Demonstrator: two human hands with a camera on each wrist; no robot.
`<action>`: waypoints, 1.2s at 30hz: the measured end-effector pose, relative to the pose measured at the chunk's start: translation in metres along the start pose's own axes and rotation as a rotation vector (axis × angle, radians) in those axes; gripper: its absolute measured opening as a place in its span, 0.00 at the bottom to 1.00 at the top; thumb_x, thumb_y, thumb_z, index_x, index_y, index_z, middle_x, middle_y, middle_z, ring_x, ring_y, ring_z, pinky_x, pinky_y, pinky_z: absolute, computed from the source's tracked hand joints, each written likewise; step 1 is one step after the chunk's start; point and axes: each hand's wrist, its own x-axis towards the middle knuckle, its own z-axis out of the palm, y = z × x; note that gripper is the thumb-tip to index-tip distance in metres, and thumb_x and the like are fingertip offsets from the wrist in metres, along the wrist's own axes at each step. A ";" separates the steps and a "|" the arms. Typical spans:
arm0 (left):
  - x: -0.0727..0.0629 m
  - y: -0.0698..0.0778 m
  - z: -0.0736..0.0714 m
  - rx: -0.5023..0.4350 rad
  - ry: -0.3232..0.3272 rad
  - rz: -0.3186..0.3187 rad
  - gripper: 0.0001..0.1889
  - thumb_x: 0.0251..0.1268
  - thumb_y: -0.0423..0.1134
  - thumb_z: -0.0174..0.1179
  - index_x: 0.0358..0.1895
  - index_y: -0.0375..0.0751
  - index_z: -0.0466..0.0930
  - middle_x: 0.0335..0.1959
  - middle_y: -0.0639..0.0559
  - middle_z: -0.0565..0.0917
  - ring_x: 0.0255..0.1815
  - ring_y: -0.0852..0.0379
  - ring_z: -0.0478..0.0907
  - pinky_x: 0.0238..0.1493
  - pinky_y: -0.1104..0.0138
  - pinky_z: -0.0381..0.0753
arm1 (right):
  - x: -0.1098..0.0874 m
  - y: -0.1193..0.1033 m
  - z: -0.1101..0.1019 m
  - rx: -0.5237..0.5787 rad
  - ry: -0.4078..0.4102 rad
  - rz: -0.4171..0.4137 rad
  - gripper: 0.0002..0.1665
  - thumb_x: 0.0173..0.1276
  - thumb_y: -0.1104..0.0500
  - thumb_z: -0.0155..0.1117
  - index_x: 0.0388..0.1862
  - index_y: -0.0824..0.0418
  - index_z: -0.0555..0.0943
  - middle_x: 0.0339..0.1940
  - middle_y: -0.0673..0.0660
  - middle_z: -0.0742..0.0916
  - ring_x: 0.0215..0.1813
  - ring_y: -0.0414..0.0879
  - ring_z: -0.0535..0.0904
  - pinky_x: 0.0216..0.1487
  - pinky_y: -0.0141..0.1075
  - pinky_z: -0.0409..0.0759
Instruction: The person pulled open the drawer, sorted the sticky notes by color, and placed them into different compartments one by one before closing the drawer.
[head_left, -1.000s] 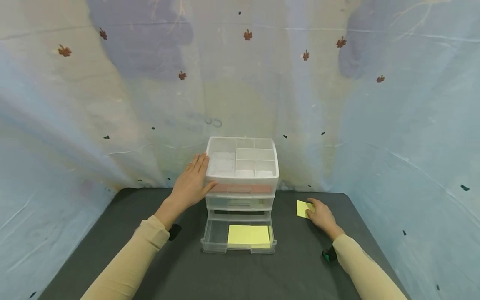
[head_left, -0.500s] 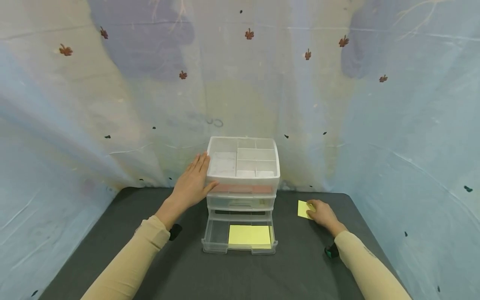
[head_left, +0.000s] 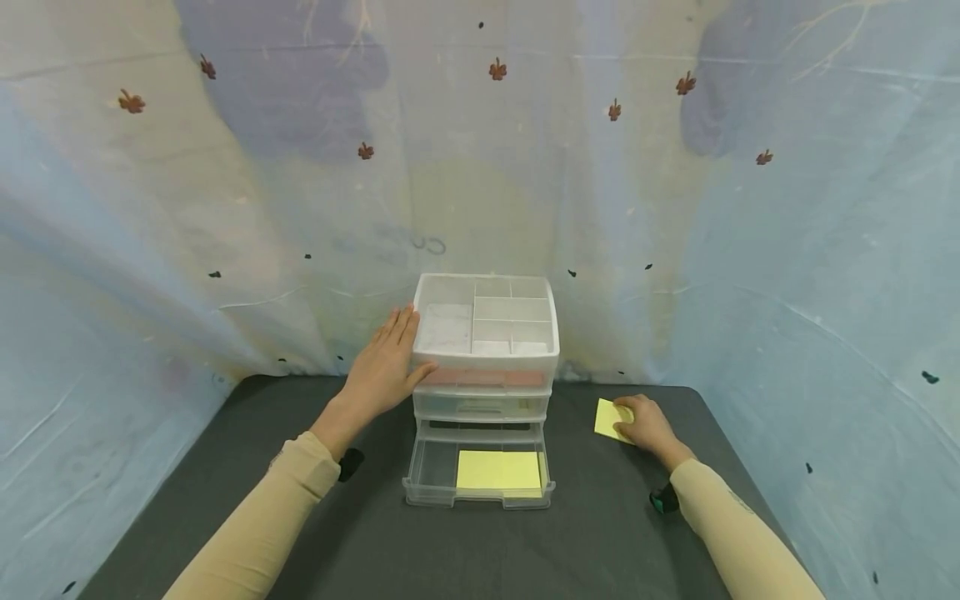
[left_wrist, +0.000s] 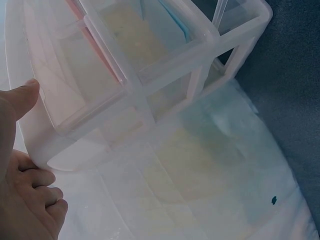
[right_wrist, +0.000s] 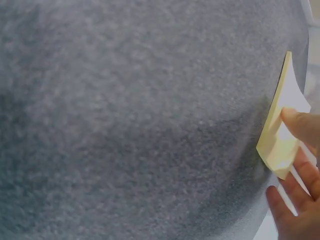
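A white and clear plastic drawer unit (head_left: 483,392) stands near the back of the table. My left hand (head_left: 381,367) rests along its upper left side, fingers straight, thumb across the front edge. In the left wrist view the thumb (left_wrist: 26,99) lies against the unit's front. The bottom drawer (head_left: 431,462) is pulled out, with yellow sticky notes (head_left: 498,471) lying in its right part. To the right of the unit, my right hand (head_left: 647,427) pinches a pad of yellow sticky notes (right_wrist: 281,132) between thumb and fingers; it looks tilted, just above the table.
The unit's top tray (head_left: 446,329) has several compartments. Its upper two drawers are pushed in, with pinkish and greenish contents showing through. A dark grey cloth covers the table (head_left: 480,550). A patterned curtain (head_left: 480,167) hangs behind and at both sides.
The sticky note pad in my right hand has tilted slightly, and that hand has shifted a little. My left hand and the drawer unit stay in place.
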 end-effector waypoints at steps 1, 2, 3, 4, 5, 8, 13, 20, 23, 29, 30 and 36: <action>0.000 0.000 0.000 -0.002 0.000 -0.001 0.50 0.77 0.59 0.58 0.84 0.29 0.42 0.85 0.33 0.45 0.86 0.37 0.41 0.82 0.45 0.51 | -0.001 -0.001 0.000 0.008 0.015 0.003 0.28 0.64 0.64 0.73 0.61 0.75 0.81 0.59 0.78 0.80 0.61 0.76 0.75 0.62 0.68 0.73; 0.000 0.000 0.000 -0.002 0.001 0.000 0.50 0.77 0.59 0.58 0.84 0.29 0.42 0.85 0.33 0.46 0.86 0.37 0.42 0.82 0.45 0.52 | -0.001 -0.001 0.000 0.012 0.030 0.005 0.29 0.64 0.64 0.74 0.62 0.74 0.80 0.58 0.78 0.80 0.61 0.76 0.75 0.62 0.68 0.73; 0.000 0.000 0.000 0.000 0.003 0.000 0.50 0.77 0.59 0.58 0.84 0.29 0.42 0.85 0.33 0.46 0.85 0.37 0.42 0.82 0.44 0.53 | -0.002 -0.002 0.000 0.017 0.044 0.007 0.29 0.63 0.64 0.75 0.62 0.74 0.80 0.58 0.77 0.80 0.61 0.75 0.75 0.62 0.68 0.73; 0.000 0.000 0.001 0.001 0.004 0.000 0.50 0.78 0.59 0.58 0.84 0.29 0.42 0.85 0.33 0.47 0.85 0.37 0.42 0.81 0.44 0.53 | -0.003 -0.002 0.000 0.024 0.056 0.010 0.30 0.63 0.64 0.75 0.63 0.74 0.80 0.58 0.76 0.80 0.60 0.74 0.75 0.61 0.67 0.73; 0.000 0.000 0.001 0.001 0.005 0.000 0.50 0.78 0.59 0.58 0.83 0.29 0.43 0.85 0.33 0.47 0.85 0.37 0.42 0.81 0.44 0.53 | -0.004 -0.003 -0.001 0.029 0.067 0.012 0.30 0.63 0.65 0.75 0.63 0.73 0.80 0.58 0.76 0.80 0.60 0.74 0.75 0.61 0.67 0.73; 0.000 0.000 0.001 -0.002 0.005 0.001 0.50 0.77 0.58 0.59 0.83 0.28 0.44 0.85 0.32 0.47 0.85 0.36 0.43 0.81 0.44 0.53 | -0.008 -0.005 -0.001 0.048 0.086 0.026 0.28 0.66 0.66 0.73 0.64 0.72 0.80 0.58 0.74 0.80 0.60 0.72 0.76 0.61 0.66 0.74; 0.001 -0.001 0.002 -0.004 0.008 0.004 0.49 0.78 0.58 0.58 0.83 0.28 0.44 0.85 0.32 0.46 0.85 0.35 0.43 0.82 0.44 0.52 | -0.014 -0.008 -0.002 0.062 0.117 0.030 0.24 0.70 0.67 0.69 0.63 0.71 0.81 0.57 0.71 0.81 0.58 0.69 0.78 0.59 0.64 0.76; 0.002 -0.002 0.003 -0.003 0.009 0.003 0.49 0.78 0.58 0.58 0.83 0.28 0.45 0.85 0.33 0.46 0.85 0.35 0.44 0.81 0.44 0.53 | -0.022 -0.013 -0.006 0.060 0.172 -0.014 0.19 0.70 0.69 0.67 0.59 0.70 0.84 0.53 0.70 0.82 0.55 0.68 0.79 0.54 0.64 0.77; 0.002 -0.002 0.002 -0.007 0.007 0.005 0.49 0.78 0.59 0.58 0.83 0.28 0.44 0.85 0.33 0.46 0.85 0.35 0.43 0.81 0.44 0.52 | -0.027 -0.018 -0.010 0.066 0.190 -0.031 0.17 0.71 0.70 0.66 0.58 0.70 0.84 0.52 0.69 0.82 0.54 0.67 0.80 0.52 0.63 0.78; 0.002 -0.002 0.002 -0.009 0.013 0.007 0.49 0.78 0.58 0.58 0.83 0.28 0.44 0.85 0.33 0.46 0.85 0.35 0.44 0.81 0.44 0.53 | -0.038 -0.028 -0.016 0.078 0.226 -0.074 0.14 0.72 0.72 0.64 0.54 0.67 0.87 0.49 0.66 0.83 0.50 0.64 0.81 0.47 0.60 0.80; 0.001 -0.002 0.002 -0.007 0.011 0.005 0.49 0.78 0.59 0.58 0.83 0.29 0.44 0.85 0.34 0.45 0.85 0.35 0.44 0.81 0.44 0.53 | -0.039 -0.029 -0.017 0.077 0.233 -0.084 0.14 0.71 0.73 0.64 0.54 0.67 0.87 0.48 0.66 0.83 0.49 0.63 0.81 0.46 0.59 0.81; 0.001 -0.002 0.002 -0.007 -0.006 -0.002 0.50 0.78 0.59 0.58 0.84 0.29 0.42 0.85 0.34 0.44 0.85 0.36 0.43 0.82 0.45 0.52 | -0.047 -0.033 -0.017 0.084 0.275 -0.126 0.14 0.70 0.74 0.66 0.51 0.65 0.88 0.46 0.63 0.84 0.45 0.60 0.83 0.42 0.54 0.83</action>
